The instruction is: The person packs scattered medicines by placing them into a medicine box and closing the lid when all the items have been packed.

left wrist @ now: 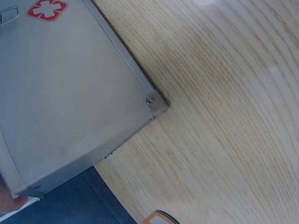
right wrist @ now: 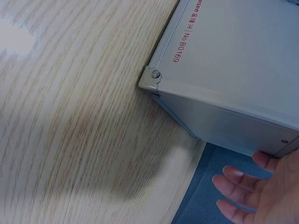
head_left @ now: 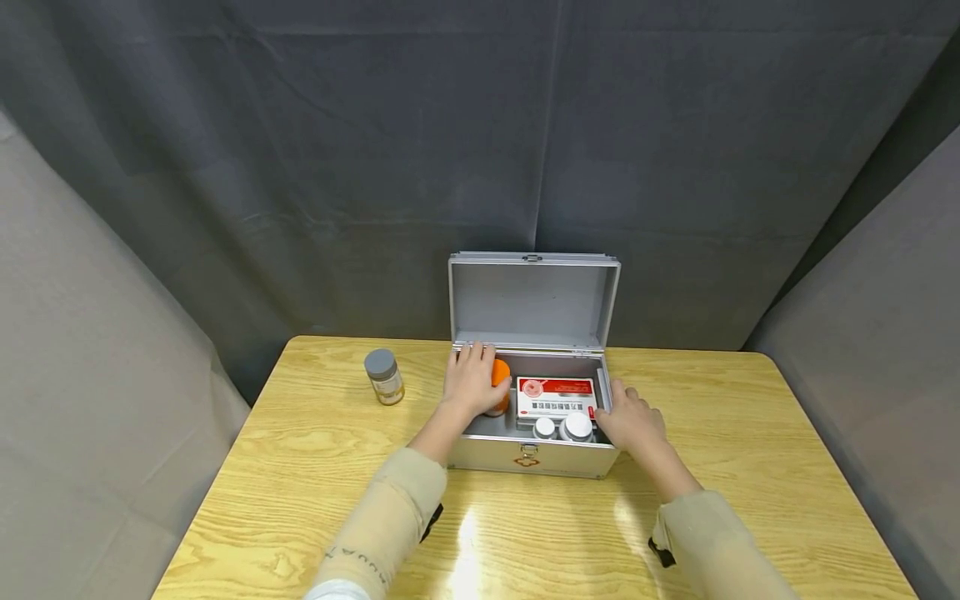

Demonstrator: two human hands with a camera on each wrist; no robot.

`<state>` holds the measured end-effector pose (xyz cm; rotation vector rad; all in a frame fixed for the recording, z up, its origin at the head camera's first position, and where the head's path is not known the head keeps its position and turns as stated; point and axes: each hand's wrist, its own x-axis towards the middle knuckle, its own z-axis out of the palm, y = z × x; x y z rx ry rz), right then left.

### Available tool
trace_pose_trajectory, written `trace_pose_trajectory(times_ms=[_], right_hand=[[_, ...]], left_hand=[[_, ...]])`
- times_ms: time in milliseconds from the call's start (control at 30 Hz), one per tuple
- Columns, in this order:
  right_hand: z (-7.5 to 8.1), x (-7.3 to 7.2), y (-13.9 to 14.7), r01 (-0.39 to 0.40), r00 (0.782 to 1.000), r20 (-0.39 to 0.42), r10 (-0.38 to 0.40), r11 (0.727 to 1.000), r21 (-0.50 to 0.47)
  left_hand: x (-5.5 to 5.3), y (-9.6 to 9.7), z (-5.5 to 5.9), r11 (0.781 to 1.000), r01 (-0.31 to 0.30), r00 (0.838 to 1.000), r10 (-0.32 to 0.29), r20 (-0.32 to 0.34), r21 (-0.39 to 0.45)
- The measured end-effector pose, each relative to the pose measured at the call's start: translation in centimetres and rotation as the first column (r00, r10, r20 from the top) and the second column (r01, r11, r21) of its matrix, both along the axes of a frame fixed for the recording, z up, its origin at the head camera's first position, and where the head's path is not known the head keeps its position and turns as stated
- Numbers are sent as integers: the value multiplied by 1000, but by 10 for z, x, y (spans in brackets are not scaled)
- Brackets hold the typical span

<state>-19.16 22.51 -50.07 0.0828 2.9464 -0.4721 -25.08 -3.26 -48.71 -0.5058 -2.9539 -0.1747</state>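
Observation:
An aluminium first-aid case stands on the table with its lid raised. My left hand lies over the case's left side with straight fingers. Its thumb crosses in front of an orange-capped bottle, partly hidden, inside the case. At the right rim is my right hand. Its thumb reaches the rim, while the fingers stay outside, loosely extended, beside the case's side wall in the right wrist view. A red-and-white medicine box, a small white-capped bottle and a larger one sit inside.
A grey-capped bottle stands on the wooden table, left of the case. Dark grey cloth hangs behind the table's back edge. Light grey panels flank both sides.

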Motion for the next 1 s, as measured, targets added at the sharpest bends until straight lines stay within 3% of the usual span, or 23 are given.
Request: trace_pose_trajectory(times_ms=[167,333,600,767,1000], right_hand=[[0,0,0,0,1000,-6,0,1000,-3],[-1,0,1,-1,1000,-14,1,1000,-5],[-1,0,1,-5,1000,-21,5,1000,-1],[-1,0,1,-3,1000,-21,3,1000,-6],[-1,-1,1,-1,1000,-20,1,1000,-12]], left_hand=[[0,-6,1,1000,27,996,-26,-83,4],[1,-15,2,999,46,982,-41,-185,24],[1,-35,3,993,42,958,-10,-288,107],[-1,-51,3,988,-5,950,52,-307,152],[-6,-75,-6,976,-92,954,143,-262,197]])
